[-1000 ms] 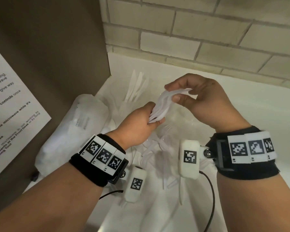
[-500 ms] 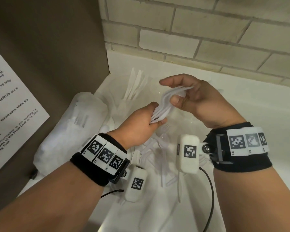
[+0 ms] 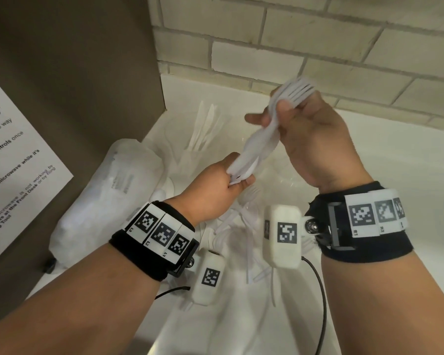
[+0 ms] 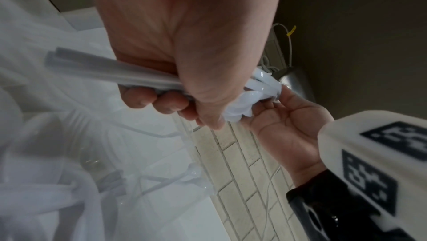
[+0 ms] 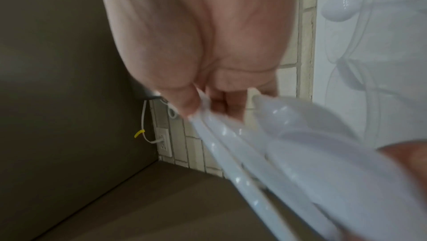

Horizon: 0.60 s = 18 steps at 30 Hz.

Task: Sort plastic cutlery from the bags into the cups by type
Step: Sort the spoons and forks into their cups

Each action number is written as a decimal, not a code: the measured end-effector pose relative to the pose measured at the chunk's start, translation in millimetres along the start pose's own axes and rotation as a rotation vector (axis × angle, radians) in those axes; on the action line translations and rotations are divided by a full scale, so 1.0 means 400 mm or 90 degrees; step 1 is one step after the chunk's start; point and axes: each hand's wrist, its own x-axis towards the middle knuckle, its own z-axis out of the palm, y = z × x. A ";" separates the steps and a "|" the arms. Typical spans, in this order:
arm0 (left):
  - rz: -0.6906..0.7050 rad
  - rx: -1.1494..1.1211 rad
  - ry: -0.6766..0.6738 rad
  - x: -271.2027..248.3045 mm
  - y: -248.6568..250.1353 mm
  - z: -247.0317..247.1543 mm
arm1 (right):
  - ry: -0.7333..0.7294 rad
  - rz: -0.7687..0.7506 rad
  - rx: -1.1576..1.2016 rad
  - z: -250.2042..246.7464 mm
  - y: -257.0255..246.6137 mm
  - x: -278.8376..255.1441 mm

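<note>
Head view shows both hands clamped on one bundle of white forks (image 3: 260,139), left hand (image 3: 215,190) gripping the handles, right hand (image 3: 315,139) the upper end.

white forks (image 3: 264,131), black wristbands (image 3: 149,254)

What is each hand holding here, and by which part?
Both hold one bundle of white plastic forks: the left hand grips the handle ends, the right hand pinches it near the tines.

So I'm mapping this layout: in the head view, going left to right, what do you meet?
Printed notice → plastic bag → cup of knives → bundle of forks → right hand.
</note>
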 end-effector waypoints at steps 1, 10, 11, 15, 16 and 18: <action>-0.001 0.011 -0.009 0.001 -0.001 0.002 | 0.046 -0.016 0.059 0.006 -0.007 0.004; -0.145 -0.324 -0.051 -0.006 -0.012 -0.014 | 0.273 -0.043 0.051 -0.019 -0.041 0.008; -0.158 -0.428 -0.082 -0.008 -0.010 -0.018 | 0.278 -0.005 -0.008 -0.017 -0.033 0.005; -0.166 -0.671 -0.188 -0.004 -0.002 -0.033 | 0.210 0.150 -0.146 -0.009 -0.004 -0.009; -0.163 -0.679 -0.205 -0.003 0.000 -0.034 | 0.175 0.176 -0.154 -0.003 0.000 -0.013; -0.162 -0.689 -0.235 -0.003 0.002 -0.035 | 0.123 0.196 -0.168 0.008 0.006 -0.015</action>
